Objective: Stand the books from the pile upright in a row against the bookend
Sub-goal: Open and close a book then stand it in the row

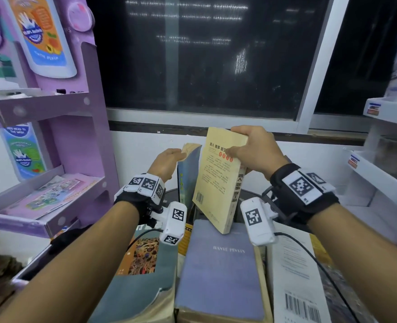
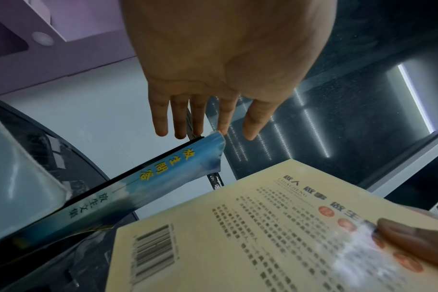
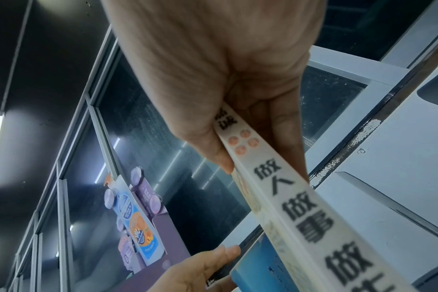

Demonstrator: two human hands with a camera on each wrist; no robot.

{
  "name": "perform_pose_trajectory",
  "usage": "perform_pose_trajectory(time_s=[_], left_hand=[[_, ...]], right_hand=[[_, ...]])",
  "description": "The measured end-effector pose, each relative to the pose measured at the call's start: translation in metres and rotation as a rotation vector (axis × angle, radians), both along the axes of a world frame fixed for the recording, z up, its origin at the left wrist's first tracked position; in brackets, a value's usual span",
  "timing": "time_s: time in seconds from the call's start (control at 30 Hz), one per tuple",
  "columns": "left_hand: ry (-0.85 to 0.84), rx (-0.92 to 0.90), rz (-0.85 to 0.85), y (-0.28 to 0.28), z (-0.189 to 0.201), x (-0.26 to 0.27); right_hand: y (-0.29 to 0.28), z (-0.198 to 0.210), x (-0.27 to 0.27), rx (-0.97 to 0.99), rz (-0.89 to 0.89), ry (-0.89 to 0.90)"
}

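A blue book stands upright near the wall, with a thin black plate along its left side. My left hand is open, and its straight fingertips touch the book's top corner. My right hand grips the top of a yellow book, thumb on the back cover and fingers behind. That book leans just right of the blue one, its lower corner over the pile. The pile lies flat in front: a grey-blue book, a teal one and a white one.
A purple cardboard display rack stands close on the left. White shelving is on the right. A white wall and a dark window lie straight behind the books. The books rest on a dark round table.
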State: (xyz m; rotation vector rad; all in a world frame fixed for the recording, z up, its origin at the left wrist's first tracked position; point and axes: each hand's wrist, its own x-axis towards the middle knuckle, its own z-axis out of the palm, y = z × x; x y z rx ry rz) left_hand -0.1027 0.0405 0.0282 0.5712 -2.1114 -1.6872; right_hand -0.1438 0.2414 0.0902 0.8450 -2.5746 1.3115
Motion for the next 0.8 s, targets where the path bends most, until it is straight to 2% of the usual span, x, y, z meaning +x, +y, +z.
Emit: perform_pose_trajectory(time_s=[0.37, 0.7, 0.8], left_hand=[[0.005, 0.095, -0.076, -0.014, -0.010, -0.020], [0.068, 0.095, -0.077, -0.027, -0.023, -0.020], [0.083, 0.134, -0.096, -0.027, -0.024, -0.018]], right_hand=[[-0.055, -0.024, -0.056, -0.017, -0.068, 0.013], [-0.092, -0.060, -0.086, 0.105, -0.071, -0.004], [-0.101, -0.068, -0.090, 0.084, -0.057, -0.003]])
